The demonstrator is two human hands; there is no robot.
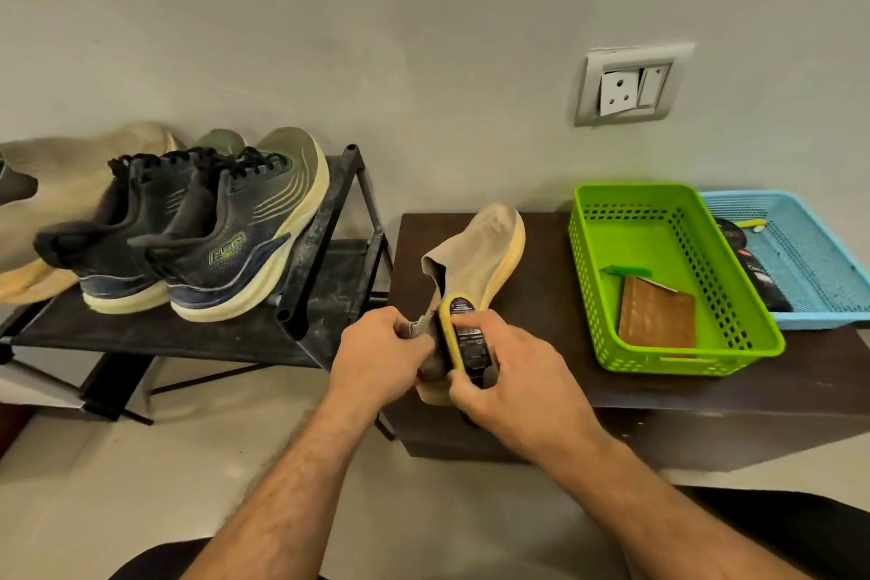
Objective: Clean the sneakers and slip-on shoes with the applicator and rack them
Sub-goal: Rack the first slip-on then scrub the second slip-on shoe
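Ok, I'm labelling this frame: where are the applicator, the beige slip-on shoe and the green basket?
applicator (467, 339): head view, black label face.
beige slip-on shoe (485, 250): head view, knit upper.
green basket (696, 356): head view, near rim.

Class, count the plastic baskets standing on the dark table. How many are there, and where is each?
2. The green basket stands on the dark table, right of the beige slip-on shoe. The blue basket stands at the right edge, partly cut off.

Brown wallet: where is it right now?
In the head view, right of centre: the brown wallet lies flat in the green basket on the dark table, left of the blue basket.
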